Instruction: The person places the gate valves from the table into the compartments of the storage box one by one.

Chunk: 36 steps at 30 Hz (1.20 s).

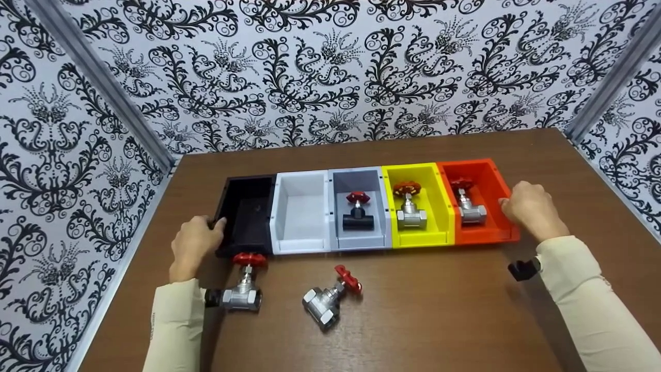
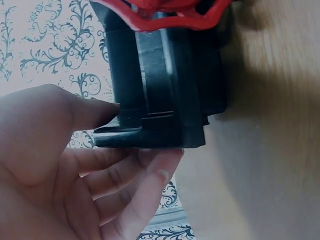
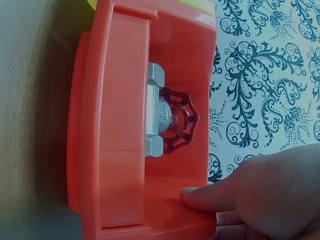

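My left hand (image 1: pixel 196 243) pinches the outer side wall of the black bin (image 2: pixel 150 100), thumb over the rim and fingers along the outside. At the row's other end, my right hand (image 1: pixel 534 209) holds the side wall of the orange-red bin (image 3: pixel 120 125), thumb inside. That bin holds a metal valve (image 3: pixel 156 115) with a dark red handwheel. The yellow bin (image 1: pixel 423 238) contains another metal valve (image 1: pixel 410 214); the grey bin (image 1: pixel 361 243) contains a black-bodied valve (image 1: pixel 358 219). The white bin (image 1: pixel 302 217) stands between the grey and black ones, all side by side.
Two metal valves with red handwheels lie on the brown table (image 1: pixel 413 310) before the bins: an upright-looking valve (image 1: pixel 242 294) beside my left wrist and a tilted valve (image 1: pixel 325 302) nearer the middle. Patterned wall panels (image 1: pixel 330 77) enclose the back and sides.
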Tool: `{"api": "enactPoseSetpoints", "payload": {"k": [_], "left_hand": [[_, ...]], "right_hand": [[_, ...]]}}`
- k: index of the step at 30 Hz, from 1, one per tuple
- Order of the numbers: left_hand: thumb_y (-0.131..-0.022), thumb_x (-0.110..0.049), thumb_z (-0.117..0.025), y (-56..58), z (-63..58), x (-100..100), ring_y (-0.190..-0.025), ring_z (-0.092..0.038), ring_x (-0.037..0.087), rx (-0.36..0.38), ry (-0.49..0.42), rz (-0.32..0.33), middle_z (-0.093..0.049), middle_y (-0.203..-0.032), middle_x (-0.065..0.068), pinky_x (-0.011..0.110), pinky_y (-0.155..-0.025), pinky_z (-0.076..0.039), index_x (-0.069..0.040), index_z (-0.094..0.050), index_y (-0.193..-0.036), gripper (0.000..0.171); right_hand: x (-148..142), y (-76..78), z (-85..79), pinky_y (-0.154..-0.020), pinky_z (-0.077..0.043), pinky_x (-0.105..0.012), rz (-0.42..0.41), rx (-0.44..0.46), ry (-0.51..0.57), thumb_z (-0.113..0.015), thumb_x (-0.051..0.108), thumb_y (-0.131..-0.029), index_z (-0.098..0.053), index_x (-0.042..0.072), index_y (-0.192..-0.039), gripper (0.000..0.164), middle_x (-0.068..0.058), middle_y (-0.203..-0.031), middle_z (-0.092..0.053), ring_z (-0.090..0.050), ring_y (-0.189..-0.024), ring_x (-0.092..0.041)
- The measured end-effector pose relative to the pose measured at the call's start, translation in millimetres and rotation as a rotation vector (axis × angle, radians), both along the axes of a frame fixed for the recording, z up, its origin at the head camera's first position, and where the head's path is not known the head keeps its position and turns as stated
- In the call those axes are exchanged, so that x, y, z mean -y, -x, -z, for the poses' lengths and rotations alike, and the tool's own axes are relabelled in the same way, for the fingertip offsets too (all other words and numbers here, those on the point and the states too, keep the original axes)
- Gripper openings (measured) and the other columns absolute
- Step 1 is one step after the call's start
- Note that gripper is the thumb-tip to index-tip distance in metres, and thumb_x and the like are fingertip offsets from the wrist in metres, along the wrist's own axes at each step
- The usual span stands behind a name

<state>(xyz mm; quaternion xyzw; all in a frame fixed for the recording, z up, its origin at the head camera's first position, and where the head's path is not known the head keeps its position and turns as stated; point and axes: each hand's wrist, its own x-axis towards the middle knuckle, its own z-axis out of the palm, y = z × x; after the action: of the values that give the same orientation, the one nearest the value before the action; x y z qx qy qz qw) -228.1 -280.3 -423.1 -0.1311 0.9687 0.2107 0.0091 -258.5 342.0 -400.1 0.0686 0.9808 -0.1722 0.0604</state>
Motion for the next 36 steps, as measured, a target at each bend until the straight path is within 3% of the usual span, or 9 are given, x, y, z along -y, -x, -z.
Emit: {"api": "enactPoseSetpoints", "payload": {"k": [5,11,15,20,24,31,36], "left_hand": [[-0.100,-0.046,-0.048,-4.2,-5.7,-1,-0.110,-0.058,0.053,-0.016,-0.017,-0.020,-0.060,-0.125,0.033,0.063,-0.081,-0.045,-0.001,-0.063,-0.125,0.054],[-0.100,-0.043,-0.050,-11.9,-14.2,-6,-0.098,-0.063,0.051,-0.092,0.008,-0.056,-0.067,-0.111,0.030,0.060,-0.072,-0.047,-0.003,-0.070,-0.105,0.045],[-0.099,-0.040,-0.051,-17.7,-19.0,-9,-0.095,-0.063,0.052,-0.128,0.031,-0.089,-0.068,-0.107,0.030,0.060,-0.069,-0.046,-0.003,-0.070,-0.096,0.042],[-0.098,-0.040,-0.051,-24.8,-23.1,-11,-0.098,-0.063,0.053,-0.119,0.039,-0.095,-0.067,-0.108,0.031,0.061,-0.070,-0.046,-0.002,-0.070,-0.096,0.043],[-0.098,-0.042,-0.052,-28.2,-25.9,-16,-0.095,-0.064,0.051,-0.103,0.033,-0.055,-0.069,-0.102,0.028,0.059,-0.069,-0.046,-0.006,-0.070,-0.090,0.041],[-0.098,-0.045,-0.054,-29.3,-28.6,-28,-0.086,-0.067,0.040,-0.047,-0.025,0.071,-0.071,-0.092,0.016,0.052,-0.067,-0.045,-0.012,-0.069,-0.088,0.038],[-0.100,-0.036,-0.057,-28.2,-26.8,-34,-0.065,-0.067,0.021,-0.002,-0.247,0.224,-0.070,-0.072,0.006,0.037,-0.063,-0.051,-0.005,-0.067,-0.088,0.035]], "right_hand": [[0,0.2,-1.1,-0.059,-0.047,-0.041,0.002,0.016,0.008,-0.057,0.021,-0.096,-0.059,-0.015,-0.094,0.036,-0.028,-0.081,-0.056,-0.056,-0.070,-0.040],[1,-0.4,-0.3,-0.056,-0.046,-0.036,0.006,0.032,0.018,-0.057,0.020,-0.096,-0.059,-0.014,-0.095,0.034,-0.026,-0.080,-0.056,-0.056,-0.068,-0.038],[0,-1.0,-0.5,-0.058,-0.048,-0.041,-0.004,0.012,0.008,-0.057,0.020,-0.095,-0.058,-0.014,-0.096,0.034,-0.028,-0.081,-0.056,-0.057,-0.069,-0.040],[-1,-0.3,-0.2,-0.060,-0.048,-0.044,-0.014,-0.008,0.001,-0.057,0.020,-0.095,-0.057,-0.014,-0.094,0.034,-0.029,-0.081,-0.056,-0.056,-0.070,-0.042],[-1,-0.1,0.9,-0.061,-0.048,-0.044,-0.020,-0.019,0.002,-0.057,0.020,-0.095,-0.057,-0.014,-0.094,0.034,-0.029,-0.081,-0.056,-0.056,-0.070,-0.042],[-1,-0.1,1.1,-0.059,-0.048,-0.042,-0.021,-0.014,0.008,-0.057,0.019,-0.095,-0.057,-0.015,-0.095,0.034,-0.029,-0.082,-0.056,-0.056,-0.069,-0.041],[0,0.4,0.2,-0.058,-0.048,-0.040,-0.010,0.003,0.013,-0.057,0.020,-0.095,-0.057,-0.015,-0.095,0.035,-0.029,-0.082,-0.056,-0.056,-0.069,-0.040]]}}
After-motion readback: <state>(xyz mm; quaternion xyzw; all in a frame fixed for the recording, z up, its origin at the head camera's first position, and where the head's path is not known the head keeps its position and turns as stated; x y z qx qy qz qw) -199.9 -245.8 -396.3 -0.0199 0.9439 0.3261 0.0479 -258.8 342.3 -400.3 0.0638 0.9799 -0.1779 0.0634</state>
